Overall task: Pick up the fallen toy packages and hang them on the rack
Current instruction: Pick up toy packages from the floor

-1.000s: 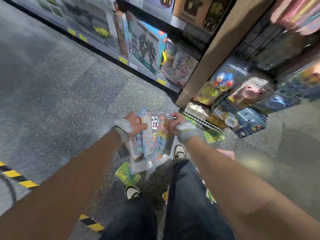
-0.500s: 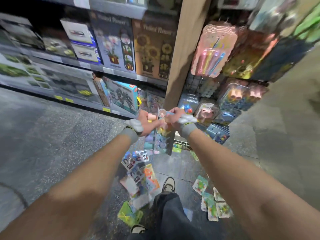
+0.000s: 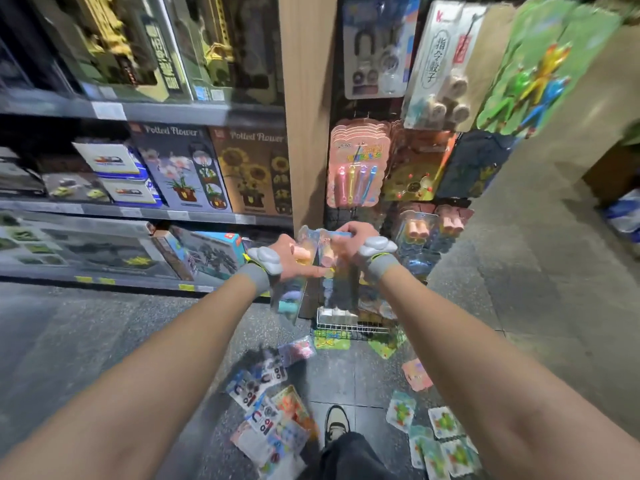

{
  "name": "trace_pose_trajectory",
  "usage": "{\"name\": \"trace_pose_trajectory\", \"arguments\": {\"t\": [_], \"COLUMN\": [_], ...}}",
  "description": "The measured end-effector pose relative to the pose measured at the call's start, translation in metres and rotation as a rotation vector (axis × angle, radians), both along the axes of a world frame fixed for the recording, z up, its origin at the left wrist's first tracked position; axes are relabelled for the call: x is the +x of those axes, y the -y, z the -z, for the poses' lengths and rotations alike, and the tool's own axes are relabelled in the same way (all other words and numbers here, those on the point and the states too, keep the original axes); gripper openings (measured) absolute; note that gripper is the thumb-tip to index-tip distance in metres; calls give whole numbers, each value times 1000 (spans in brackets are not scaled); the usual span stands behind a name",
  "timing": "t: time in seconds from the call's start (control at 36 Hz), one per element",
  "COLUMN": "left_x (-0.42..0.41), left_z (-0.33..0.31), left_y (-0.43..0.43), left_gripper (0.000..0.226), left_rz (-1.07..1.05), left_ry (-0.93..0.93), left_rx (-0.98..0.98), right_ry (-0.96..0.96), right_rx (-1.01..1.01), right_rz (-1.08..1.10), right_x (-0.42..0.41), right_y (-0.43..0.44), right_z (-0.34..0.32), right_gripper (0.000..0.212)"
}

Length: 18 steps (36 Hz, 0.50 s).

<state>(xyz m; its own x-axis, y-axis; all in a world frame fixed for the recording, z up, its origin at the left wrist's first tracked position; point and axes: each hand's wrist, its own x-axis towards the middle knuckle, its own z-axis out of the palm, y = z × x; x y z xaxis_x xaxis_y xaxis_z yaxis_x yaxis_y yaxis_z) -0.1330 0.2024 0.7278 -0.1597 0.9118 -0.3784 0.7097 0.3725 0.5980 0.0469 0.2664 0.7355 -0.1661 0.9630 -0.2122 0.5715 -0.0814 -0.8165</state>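
Hanging step, I judge: my left hand [image 3: 294, 259] and right hand [image 3: 348, 242] each grip clear plastic blister packages of pastel toys [image 3: 291, 299], raised before the black wire rack [image 3: 341, 216]; next I must find a free hook (none plainly visible).

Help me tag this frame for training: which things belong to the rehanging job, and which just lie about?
Job: left hand, right hand, held toy packages, fallen packages on the floor, rack.
Lying about: Potted Flower boxes, blue toy box, shoe.
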Motion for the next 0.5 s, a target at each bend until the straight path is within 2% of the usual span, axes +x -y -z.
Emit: {"name": "trace_pose_trajectory", "arguments": {"t": [0.06, 0.11, 0.22, 0.36, 0.44, 0.5], "left_x": [1, 6, 10, 18, 22, 25], "left_z": [-9, -15, -18, -12, -8, -5], "left_y": [-5, -13, -32, -48, -54, -61], "left_gripper": [129, 119, 121, 113, 113, 111], "left_rz": [17, 34, 54, 58, 84, 114], "left_ry": [-63, -128, -140, -104, -115, -145], "left_rx": [-23, -31, -48, -46, -73, -87], "right_ry": [19, 24, 54, 110, 159, 190], "right_rx": [22, 35, 43, 53, 68, 65], "right_rz": [3, 17, 21, 10, -25, -40], "right_x": [7, 18, 36, 59, 72, 80], "right_y": [-9, -22, -41, -63, -71, -82], "right_z": [-5, -7, -4, 15, 20, 24], "right_gripper": [15, 12, 10, 5, 20, 21]}}
